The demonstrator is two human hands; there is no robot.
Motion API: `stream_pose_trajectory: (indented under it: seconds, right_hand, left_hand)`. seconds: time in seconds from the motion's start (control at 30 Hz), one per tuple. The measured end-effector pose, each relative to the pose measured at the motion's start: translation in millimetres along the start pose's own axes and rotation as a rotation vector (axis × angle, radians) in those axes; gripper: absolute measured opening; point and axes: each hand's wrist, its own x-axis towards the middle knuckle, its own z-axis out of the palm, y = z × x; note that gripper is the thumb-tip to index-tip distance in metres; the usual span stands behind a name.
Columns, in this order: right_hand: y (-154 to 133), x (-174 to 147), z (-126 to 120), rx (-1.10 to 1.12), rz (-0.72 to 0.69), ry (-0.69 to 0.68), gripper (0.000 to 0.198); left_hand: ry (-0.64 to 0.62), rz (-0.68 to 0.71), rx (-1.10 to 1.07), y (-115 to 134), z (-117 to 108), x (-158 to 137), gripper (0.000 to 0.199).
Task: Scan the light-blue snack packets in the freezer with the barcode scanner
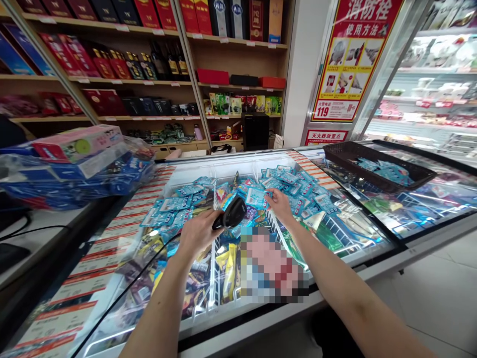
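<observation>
My left hand is wrapped round the handle of a black barcode scanner, whose cable runs down to the lower left. The scanner's head points toward a small blue-and-white packet. My right hand pinches that packet by its right edge, above the glass top of a chest freezer. On the glass, similar blue packets lie in a loose pile left of the scanner. Another pile of blue packets spreads to the right, behind my right hand.
Through the freezer glass show wire baskets with wrapped frozen goods. A brown plastic tray holding more packets stands at the right. Plastic-wrapped boxes sit at the left. Behind are shelves of boxes; a blurred patch covers the front glass.
</observation>
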Motion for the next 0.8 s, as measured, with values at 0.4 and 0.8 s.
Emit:
stream_pose_trajectory:
  seconds: [0.4, 0.8]
  right_hand:
    - [-8.6, -3.2, -3.1, -0.01, -0.01, 0.008, 0.034]
    - [-9.9, -3.3, -3.7, -0.111, -0.061, 0.019, 0.032]
  left_hand:
    - [-0.005, 0.043, -0.042, 5.2, -0.8, -1.6, 0.038]
    - [0.002, 0.074, -0.044, 5.5, 2.2, -0.7, 0.038]
